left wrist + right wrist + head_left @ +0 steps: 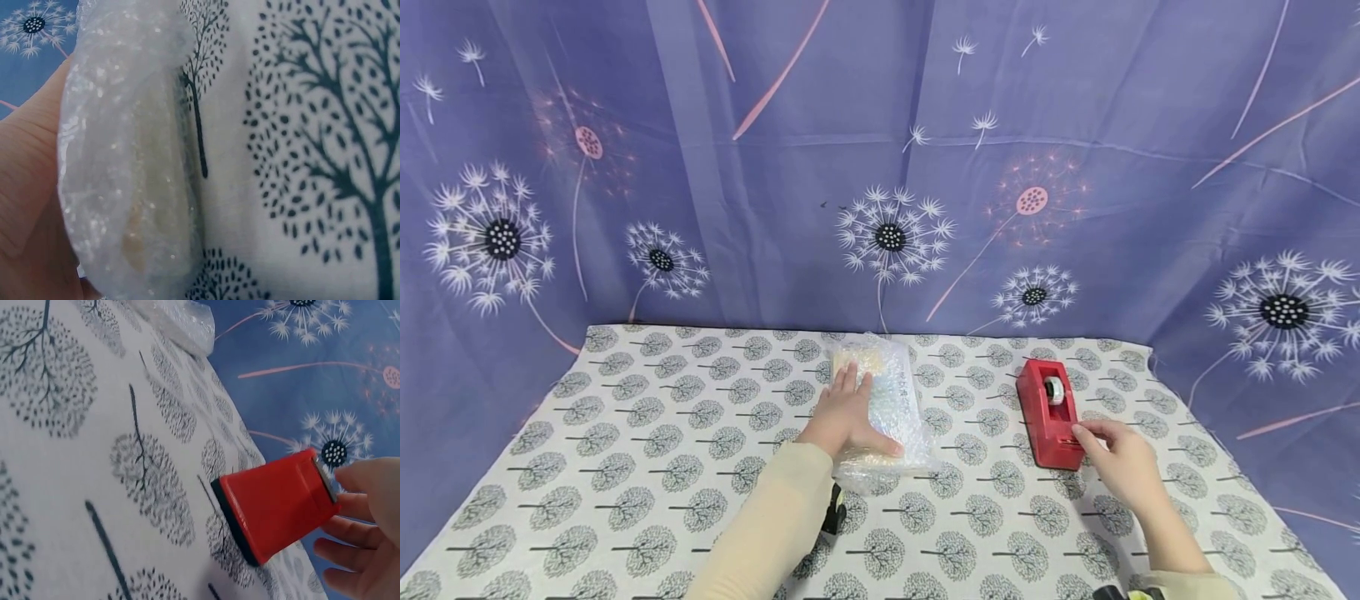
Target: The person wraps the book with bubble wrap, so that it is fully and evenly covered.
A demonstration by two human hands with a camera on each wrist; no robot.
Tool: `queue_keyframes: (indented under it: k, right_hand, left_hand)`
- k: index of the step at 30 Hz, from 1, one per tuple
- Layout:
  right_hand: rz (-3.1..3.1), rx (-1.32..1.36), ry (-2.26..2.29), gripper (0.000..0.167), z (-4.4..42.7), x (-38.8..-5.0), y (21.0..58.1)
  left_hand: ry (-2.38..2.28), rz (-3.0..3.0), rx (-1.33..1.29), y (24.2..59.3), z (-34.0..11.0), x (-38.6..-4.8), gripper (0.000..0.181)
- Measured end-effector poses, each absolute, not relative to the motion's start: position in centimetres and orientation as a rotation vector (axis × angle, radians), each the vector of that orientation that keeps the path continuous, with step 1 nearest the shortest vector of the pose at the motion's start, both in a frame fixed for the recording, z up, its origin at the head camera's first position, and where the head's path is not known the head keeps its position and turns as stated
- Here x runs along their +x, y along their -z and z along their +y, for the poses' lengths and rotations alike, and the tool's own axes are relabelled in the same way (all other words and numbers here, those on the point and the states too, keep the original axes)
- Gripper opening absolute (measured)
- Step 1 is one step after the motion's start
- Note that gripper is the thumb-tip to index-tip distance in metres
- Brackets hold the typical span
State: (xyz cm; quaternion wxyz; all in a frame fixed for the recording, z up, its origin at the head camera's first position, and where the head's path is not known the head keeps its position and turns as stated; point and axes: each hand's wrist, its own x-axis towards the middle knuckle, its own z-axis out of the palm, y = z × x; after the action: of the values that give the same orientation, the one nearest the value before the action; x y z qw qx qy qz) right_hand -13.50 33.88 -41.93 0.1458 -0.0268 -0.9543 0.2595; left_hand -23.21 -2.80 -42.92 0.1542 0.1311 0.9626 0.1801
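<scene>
A flat package in clear bubble wrap (891,400) lies on the patterned cloth, with something yellowish and a printed white surface showing through. My left hand (847,419) rests on its left part, fingers spread and thumb stretched across it. The left wrist view catches the package's wrapped edge (134,175) close up. To the right stands a red tape dispenser (1041,417) holding a small roll of tape (1054,390). At its front cutter, the thumb and index finger of my right hand (1118,462) pinch the tape's end; the other fingers (350,531) hang loosely curled.
A white cloth with tree prints (647,500) covers the table. Behind it hangs a purple-blue curtain with dandelion prints (790,208), close to the package's far end. Dark wrist gear (833,510) shows beside the left sleeve.
</scene>
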Motion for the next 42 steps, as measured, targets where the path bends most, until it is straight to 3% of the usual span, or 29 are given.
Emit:
queue_keyframes:
  k: [14,26,42]
  right_hand:
    - [-2.780,-0.138,-1.120,0.032,34.5,-13.6,41.8]
    - [-2.834,-0.003,-0.795,0.018,33.2,-13.8,40.6]
    - [-2.926,-0.159,-0.810,0.029,32.3,-14.8,38.6]
  left_hand:
    - [-0.548,2.762,0.361,43.1,-2.9,-23.3,0.135]
    - [-0.560,2.777,0.370,42.7,-3.0,-22.7,0.133]
    - [-0.577,2.761,0.361,43.4,-3.0,-23.1,0.135]
